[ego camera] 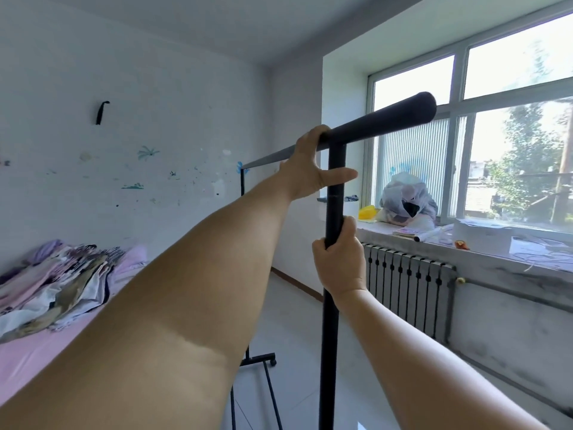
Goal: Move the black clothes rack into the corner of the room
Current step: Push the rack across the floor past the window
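Note:
The black clothes rack (386,123) stands right in front of me, bare of clothes, its top bar running from upper right back toward the far wall. My left hand (308,169) is hooked over the top bar just left of the near upright, thumb stretched out across the post. My right hand (339,256) is wrapped around the near upright post lower down. The rack's far upright and wheeled base show behind my left arm, which hides most of the lower frame. The room's corner lies beyond the rack's far end.
A bed (40,346) with a pink sheet and a heap of clothes (59,274) fills the left side. A radiator (409,290) sits under the cluttered window sill (483,240) on the right. Pale tiled floor (297,330) runs between them toward the corner.

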Available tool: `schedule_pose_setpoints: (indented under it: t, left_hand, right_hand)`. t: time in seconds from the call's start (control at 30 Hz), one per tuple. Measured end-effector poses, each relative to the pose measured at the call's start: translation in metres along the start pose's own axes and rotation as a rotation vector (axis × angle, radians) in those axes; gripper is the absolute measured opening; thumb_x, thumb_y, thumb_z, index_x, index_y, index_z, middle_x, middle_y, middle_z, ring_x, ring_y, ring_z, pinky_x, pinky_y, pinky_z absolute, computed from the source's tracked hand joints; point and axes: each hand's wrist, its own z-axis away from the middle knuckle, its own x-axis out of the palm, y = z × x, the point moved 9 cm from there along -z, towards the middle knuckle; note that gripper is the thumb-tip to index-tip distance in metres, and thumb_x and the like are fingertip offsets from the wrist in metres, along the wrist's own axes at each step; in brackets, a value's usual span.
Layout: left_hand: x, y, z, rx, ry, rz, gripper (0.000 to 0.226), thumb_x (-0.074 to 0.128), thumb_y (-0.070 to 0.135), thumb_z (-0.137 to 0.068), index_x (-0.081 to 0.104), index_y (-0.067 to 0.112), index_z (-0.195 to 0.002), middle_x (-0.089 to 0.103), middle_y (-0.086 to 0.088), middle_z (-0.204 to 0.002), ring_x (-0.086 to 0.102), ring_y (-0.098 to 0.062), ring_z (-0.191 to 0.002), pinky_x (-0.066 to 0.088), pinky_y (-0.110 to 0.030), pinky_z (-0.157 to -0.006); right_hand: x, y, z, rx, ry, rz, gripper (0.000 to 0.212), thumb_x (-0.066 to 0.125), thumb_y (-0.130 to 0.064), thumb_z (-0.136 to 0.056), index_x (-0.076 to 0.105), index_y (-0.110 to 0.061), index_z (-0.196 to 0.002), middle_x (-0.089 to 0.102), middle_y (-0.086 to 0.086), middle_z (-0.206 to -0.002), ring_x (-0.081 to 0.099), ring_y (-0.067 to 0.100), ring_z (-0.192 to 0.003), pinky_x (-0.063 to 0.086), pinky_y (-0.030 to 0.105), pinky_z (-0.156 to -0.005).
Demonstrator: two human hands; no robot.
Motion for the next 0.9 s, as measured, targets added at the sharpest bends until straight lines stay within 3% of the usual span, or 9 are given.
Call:
schedule_pose_setpoints:
  t: [0.07, 0.43, 0.63, 0.8, 0.9]
  left_hand:
    - [0.006, -0.017, -0.015, 0.000, 0.014, -0.009, 0.082, 0.068, 0.052, -0.071, 0.023, 0.029, -0.136, 0.025, 0.001, -0.145, 0.032, -0.021, -0.131, 0.032, -0.039, -0.105]
    - [0.045, -0.115, -0.113, -0.056, 0.027, -0.051, 0.090, 0.068, 0.060, -0.064, 0.024, 0.027, -0.136, 0.024, -0.002, -0.145, 0.030, -0.028, -0.131, 0.033, -0.052, -0.107]
    - [0.068, -0.157, -0.161, -0.062, 0.045, -0.077, 0.093, 0.067, 0.058, -0.067, 0.021, 0.024, -0.140, 0.023, -0.004, -0.147, 0.031, -0.026, -0.131, 0.040, -0.047, -0.103]
    - [0.088, -0.196, -0.202, -0.100, 0.047, -0.103, 0.094, 0.068, 0.058, -0.066, 0.021, 0.024, -0.140, 0.023, -0.003, -0.149, 0.029, -0.020, -0.135, 0.033, -0.041, -0.107]
    - [0.101, -0.218, -0.222, -0.124, 0.052, -0.133, 0.091, 0.067, 0.056, -0.068, 0.019, 0.027, -0.140, 0.022, -0.002, -0.148, 0.028, -0.020, -0.133, 0.031, -0.033, -0.099]
  right_hand:
    - [0.013, 0.013, -0.013, 0.002, 0.002, -0.005, 0.027, 0.049, -0.007, -0.077, 0.029, -0.021, -0.086, 0.041, -0.009, -0.054, 0.047, 0.028, -0.053, 0.041, 0.035, -0.054]
    - [0.093, 0.087, -0.096, -0.010, -0.029, -0.055, 0.024, 0.050, -0.003, -0.076, 0.034, -0.016, -0.087, 0.039, -0.008, -0.054, 0.044, 0.026, -0.053, 0.048, 0.042, -0.053]
    - [0.131, 0.133, -0.138, -0.019, -0.063, -0.094, 0.022, 0.050, -0.006, -0.077, 0.035, -0.015, -0.090, 0.042, -0.008, -0.055, 0.047, 0.024, -0.051, 0.047, 0.040, -0.052]
    - [0.167, 0.172, -0.176, -0.046, -0.121, -0.157, 0.024, 0.050, -0.008, -0.077, 0.033, -0.020, -0.088, 0.043, -0.009, -0.056, 0.045, 0.015, -0.048, 0.048, 0.038, -0.050]
    - [0.190, 0.197, -0.197, -0.026, -0.178, -0.192, 0.025, 0.050, -0.009, -0.077, 0.033, -0.022, -0.088, 0.045, -0.007, -0.056, 0.046, 0.015, -0.048, 0.047, 0.037, -0.050]
